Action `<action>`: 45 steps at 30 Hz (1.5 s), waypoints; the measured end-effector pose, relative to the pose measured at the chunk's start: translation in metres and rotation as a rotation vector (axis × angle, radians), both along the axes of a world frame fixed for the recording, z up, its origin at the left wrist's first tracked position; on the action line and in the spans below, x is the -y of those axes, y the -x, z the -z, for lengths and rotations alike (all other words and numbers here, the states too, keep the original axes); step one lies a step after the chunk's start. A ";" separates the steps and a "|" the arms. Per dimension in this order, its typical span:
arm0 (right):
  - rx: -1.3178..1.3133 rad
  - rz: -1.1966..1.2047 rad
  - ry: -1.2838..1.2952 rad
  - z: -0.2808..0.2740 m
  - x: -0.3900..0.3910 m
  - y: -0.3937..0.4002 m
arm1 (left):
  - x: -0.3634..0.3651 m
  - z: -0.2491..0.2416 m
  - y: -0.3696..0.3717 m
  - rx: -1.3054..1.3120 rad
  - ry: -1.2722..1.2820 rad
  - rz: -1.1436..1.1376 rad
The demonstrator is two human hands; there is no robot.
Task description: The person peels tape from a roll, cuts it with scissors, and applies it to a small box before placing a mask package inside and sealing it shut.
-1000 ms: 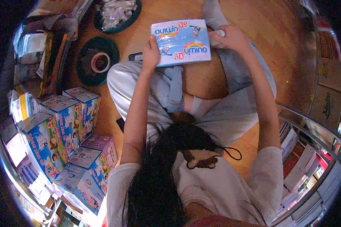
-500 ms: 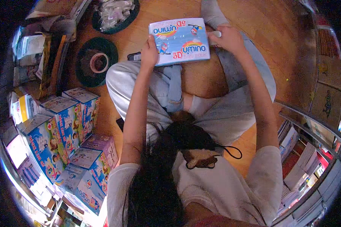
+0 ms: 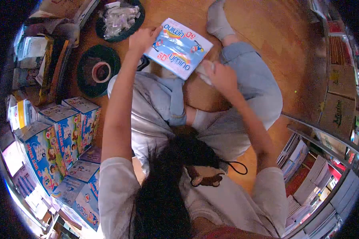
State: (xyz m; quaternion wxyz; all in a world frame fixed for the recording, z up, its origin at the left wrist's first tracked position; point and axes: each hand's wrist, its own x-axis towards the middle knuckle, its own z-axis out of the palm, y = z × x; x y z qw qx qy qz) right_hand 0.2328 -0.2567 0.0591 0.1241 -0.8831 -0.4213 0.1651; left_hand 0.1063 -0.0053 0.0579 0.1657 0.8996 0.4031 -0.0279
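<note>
A white and blue printed box [image 3: 178,47] marked "5D umino" is held tilted above my crossed legs. My left hand [image 3: 144,40] is closed around its upper left corner, with the fingers over the edge. At its lower right edge, my right hand [image 3: 223,79] is closed on a white, soft-looking cloth [image 3: 205,71]. That cloth appears to touch the side of the box. Its exact kind is hard to make out.
Several printed boxes [image 3: 68,131] stand on the left. Beyond them, a dark green round tray [image 3: 83,75] holds a roll of tape [image 3: 101,72], and another [image 3: 136,24] holds clear wrappers. Shelves with stacked packs [image 3: 311,175] and cardboard cartons [image 3: 338,111] line the right.
The box has turned clockwise, its right side swinging down. My left hand has moved up and left with its corner. My right hand has come down and left with the white cloth.
</note>
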 end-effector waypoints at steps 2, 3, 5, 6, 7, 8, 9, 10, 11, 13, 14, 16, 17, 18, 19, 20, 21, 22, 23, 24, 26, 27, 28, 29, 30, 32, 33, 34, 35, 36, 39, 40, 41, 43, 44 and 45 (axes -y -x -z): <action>-0.074 0.064 -0.089 0.000 0.006 0.017 | -0.002 -0.007 -0.007 0.009 -0.064 0.110; -0.127 0.073 -0.136 0.003 0.009 0.019 | 0.000 -0.001 -0.009 0.067 -0.252 0.110; -0.230 0.093 -0.235 0.007 0.013 0.018 | 0.011 0.023 -0.020 0.188 -0.631 0.113; -0.283 0.113 -0.290 0.006 0.013 0.018 | 0.029 0.029 -0.025 0.153 -0.666 0.046; -0.339 0.134 -0.341 0.005 0.014 0.020 | 0.055 0.034 -0.028 0.116 -0.697 -0.021; -0.396 0.154 -0.391 0.005 0.015 0.021 | 0.081 0.037 -0.036 0.206 -0.634 -0.080; -0.409 0.163 -0.384 0.007 0.016 0.020 | 0.108 0.040 -0.045 0.295 -0.567 -0.140; -0.420 0.172 -0.374 0.009 0.017 0.019 | 0.122 0.043 -0.048 0.384 -0.496 -0.201; -0.428 0.180 -0.365 0.010 0.018 0.018 | 0.123 0.047 -0.050 0.357 -0.492 -0.195; -0.568 0.199 -0.361 0.008 0.022 0.015 | 0.115 0.052 -0.055 0.300 -0.492 -0.178; -0.640 0.201 -0.364 0.006 0.021 0.016 | 0.107 0.053 -0.054 0.307 -0.475 -0.129; -0.721 0.161 -0.509 0.025 0.020 0.028 | 0.087 0.055 -0.053 0.324 -0.445 -0.034; -0.758 0.142 -0.580 0.035 0.020 0.033 | 0.078 0.055 -0.052 0.319 -0.423 0.005; -0.704 0.129 -0.559 0.032 0.018 0.037 | 0.072 0.055 -0.050 0.329 -0.423 0.031; -0.649 0.117 -0.534 0.027 0.017 0.043 | 0.067 0.056 -0.049 0.338 -0.418 0.057; -0.592 0.105 -0.510 0.023 0.017 0.048 | 0.065 0.058 -0.049 0.349 -0.414 0.083; -0.587 0.145 -0.503 0.022 0.017 0.052 | 0.066 0.057 -0.049 0.329 -0.423 0.096; -0.580 0.184 -0.495 0.020 0.016 0.056 | 0.066 0.057 -0.049 0.310 -0.431 0.110; -0.574 0.224 -0.489 0.019 0.015 0.060 | 0.066 0.056 -0.049 0.291 -0.441 0.123; -0.552 0.247 -0.521 0.017 0.015 0.065 | 0.066 0.056 -0.050 0.281 -0.437 0.130; -0.507 0.293 -0.584 0.014 0.017 0.073 | 0.066 0.056 -0.051 0.262 -0.427 0.139; -0.493 0.319 -0.591 0.019 0.016 0.075 | 0.066 0.056 -0.051 0.258 -0.431 0.136; -0.479 0.344 -0.596 0.026 0.016 0.076 | 0.066 0.057 -0.051 0.254 -0.433 0.133; -0.464 0.370 -0.602 0.031 0.016 0.076 | 0.067 0.057 -0.052 0.250 -0.436 0.130; -0.484 0.399 -0.600 0.025 0.015 0.077 | 0.066 0.058 -0.052 0.248 -0.442 0.129; -0.524 0.459 -0.595 0.008 0.011 0.079 | 0.066 0.059 -0.052 0.243 -0.452 0.128; -0.523 0.462 -0.587 0.010 0.012 0.079 | 0.066 0.058 -0.052 0.254 -0.443 0.128; -0.521 0.465 -0.579 0.014 0.013 0.080 | 0.067 0.058 -0.052 0.265 -0.434 0.127; -0.519 0.468 -0.570 0.017 0.013 0.081 | 0.068 0.058 -0.052 0.275 -0.424 0.125; -0.497 0.468 -0.591 0.017 0.013 0.081 | 0.067 0.058 -0.052 0.255 -0.434 0.121; -0.499 0.476 -0.592 0.015 0.013 0.083 | 0.068 0.058 -0.051 0.208 -0.459 0.118; -0.542 0.481 -0.550 0.008 0.013 0.081 | 0.068 0.058 -0.051 0.204 -0.465 0.120; -0.583 0.485 -0.509 0.005 0.014 0.080 | 0.068 0.058 -0.052 0.203 -0.472 0.122; -0.509 0.471 -0.542 0.015 0.014 0.079 | 0.069 0.057 -0.053 0.227 -0.455 0.120; -0.474 0.465 -0.559 0.018 0.014 0.079 | 0.069 0.056 -0.052 0.238 -0.448 0.121; -0.454 0.468 -0.522 0.016 0.014 0.079 | 0.068 0.057 -0.052 0.245 -0.445 0.120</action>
